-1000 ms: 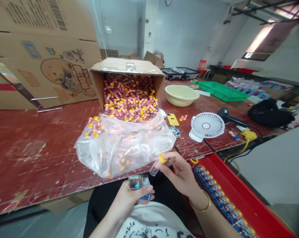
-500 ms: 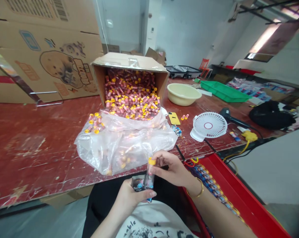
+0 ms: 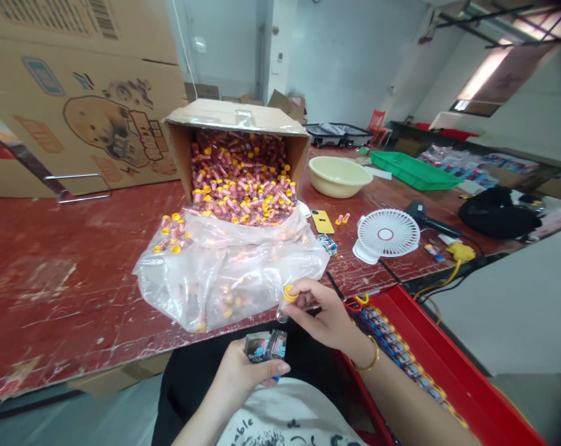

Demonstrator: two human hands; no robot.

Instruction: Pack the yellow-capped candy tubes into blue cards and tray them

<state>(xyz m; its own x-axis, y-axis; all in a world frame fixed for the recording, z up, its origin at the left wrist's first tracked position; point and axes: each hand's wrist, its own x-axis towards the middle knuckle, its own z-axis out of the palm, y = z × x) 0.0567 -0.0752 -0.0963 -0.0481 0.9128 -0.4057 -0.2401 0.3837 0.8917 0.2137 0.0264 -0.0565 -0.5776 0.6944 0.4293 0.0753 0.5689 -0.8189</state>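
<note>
My left hand [image 3: 243, 371] is closed around a small dark printed packet [image 3: 265, 345] with blue and white lettering, thumb across its lower part. Up and to the right, my right hand [image 3: 322, 313] pinches a small clear tube [image 3: 283, 311] by its yellow cap [image 3: 289, 293]. The tube hangs tilted, apart from the packet. Just beyond my hands a translucent plastic bag [image 3: 234, 266] spills from a cardboard box [image 3: 299, 158] lying on its side. Inside the box are many yellow-capped tubes with pink contents [image 3: 243, 179]. A small cluster of tubes [image 3: 173, 232] lies on the bag's left side.
A red tray [image 3: 447, 347] at my right holds rows of packed pieces. On the red table [image 3: 66, 266] stand a white fan [image 3: 387, 233], a cream basin [image 3: 340, 179], a yellow phone [image 3: 323, 221], a hair dryer [image 3: 429, 220] and a green tray [image 3: 415, 170]. A large carton [image 3: 89, 68] is at left.
My right hand has lifted the yellow-capped tube up and away from the packet in my left hand. The left hand stays nearly in place. The whole view has shifted slightly.
</note>
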